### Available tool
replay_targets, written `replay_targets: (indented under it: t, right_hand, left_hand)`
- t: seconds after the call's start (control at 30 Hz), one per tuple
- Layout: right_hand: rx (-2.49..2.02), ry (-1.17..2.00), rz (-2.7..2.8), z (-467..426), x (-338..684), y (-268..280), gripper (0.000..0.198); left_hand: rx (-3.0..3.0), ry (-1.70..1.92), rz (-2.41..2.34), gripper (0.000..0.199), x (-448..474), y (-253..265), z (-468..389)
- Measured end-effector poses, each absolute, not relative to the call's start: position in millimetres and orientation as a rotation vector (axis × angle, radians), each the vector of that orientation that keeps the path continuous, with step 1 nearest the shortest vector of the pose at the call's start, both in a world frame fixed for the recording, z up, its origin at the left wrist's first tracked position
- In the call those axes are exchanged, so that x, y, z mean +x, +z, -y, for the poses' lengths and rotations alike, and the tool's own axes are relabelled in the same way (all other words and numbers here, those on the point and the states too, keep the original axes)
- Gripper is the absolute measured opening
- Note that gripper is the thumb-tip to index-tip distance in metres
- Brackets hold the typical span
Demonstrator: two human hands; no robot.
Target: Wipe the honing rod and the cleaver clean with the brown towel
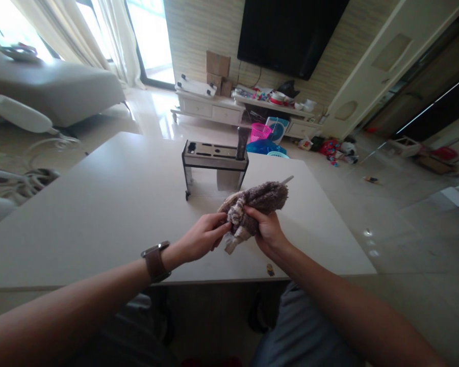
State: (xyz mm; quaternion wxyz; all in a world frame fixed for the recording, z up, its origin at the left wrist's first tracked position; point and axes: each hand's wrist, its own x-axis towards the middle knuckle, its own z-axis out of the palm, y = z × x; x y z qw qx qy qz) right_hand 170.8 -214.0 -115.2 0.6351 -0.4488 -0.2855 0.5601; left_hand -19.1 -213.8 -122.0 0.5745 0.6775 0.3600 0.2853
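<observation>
a bunched cloth (258,201) is held in the air above the near part of the worktop (99,214), in front of a knife rack (216,165). it is gripped from both sides: its left end is pinched between the thumb and fingers of the left hand (204,236), while its body is grasped by the right hand (270,229), whose thumb is laid over the folds. the two-sided hold is probably meant to keep the bundle steady and pressed around whatever lies inside. from its upper right end a thin, pale tip (288,180) is left sticking out; it may be part of a blade, but the rest is hidden by the cloth and this cannot be told for sure. if it is one, the thick folds would serve to shield the skin.

the rack is stood upright just beyond the hands, likely so that it can be reached easily. a dark-handled knife (242,142) is seated in its right end, the handle pointing up, presumably for a ready grip; other slots are left unfilled.

the cloth is seen to be shaggy and grey-brown, with paler, cream-coloured patches toward the left. it is crumpled rather than neatly folded, and a pale corner is left dangling below the left fingers.
</observation>
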Motion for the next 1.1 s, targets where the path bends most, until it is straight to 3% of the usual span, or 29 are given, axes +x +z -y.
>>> replay_targets:
  t: [0.9,1.1]
  right_hand:
    - [-0.904,1.004,0.447,143.0,279.6,-91.3,0.012]
    - [-0.889,1.110,0.524,147.5,271.0,-92.1,0.014]
  left_hand:
    - [1.581,0.615,-0.864,0.034,-15.1,-110.5,219.6]
    - [1.538,0.648,-0.880,0.033,-16.4,-114.2,220.0]
